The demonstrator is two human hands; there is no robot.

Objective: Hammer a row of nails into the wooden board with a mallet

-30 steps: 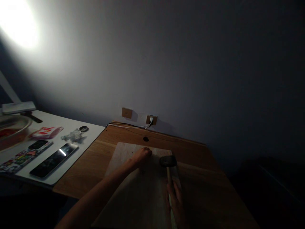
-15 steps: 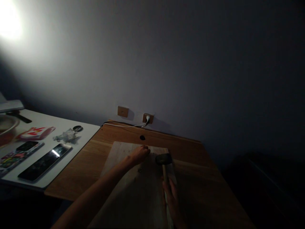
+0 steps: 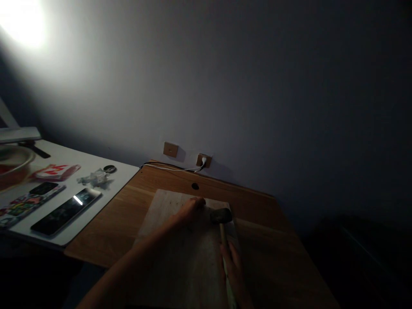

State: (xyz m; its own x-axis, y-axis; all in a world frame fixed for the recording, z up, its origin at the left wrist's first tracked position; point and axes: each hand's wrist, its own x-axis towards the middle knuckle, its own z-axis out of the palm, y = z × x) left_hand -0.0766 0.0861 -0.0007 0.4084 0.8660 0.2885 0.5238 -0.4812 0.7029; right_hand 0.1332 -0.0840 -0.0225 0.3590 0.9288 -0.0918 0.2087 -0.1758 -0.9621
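My right hand (image 3: 233, 266) is wrapped round the wooden handle of a mallet (image 3: 221, 216), whose dark head is over the right part of a pale wooden board (image 3: 170, 199). My left hand (image 3: 192, 207) is closed near the board's far edge, a short way left of the mallet head. Whatever its fingers pinch is too dark and small to make out. The board lies flat on a brown wooden table.
To the left, a white table (image 3: 124, 171) bears a phone (image 3: 67, 211), a second phone in a patterned case (image 3: 30, 201), a red and white packet (image 3: 58, 171), a crumpled plastic bag (image 3: 96, 178) and a bowl (image 3: 14, 165). A plug (image 3: 204, 160) with cables sits in the wall socket.
The view has shifted a little, so the tables and wall sockets appear slightly further right. Both hands keep nearly the same place over the board, and the mallet stays in my right hand.
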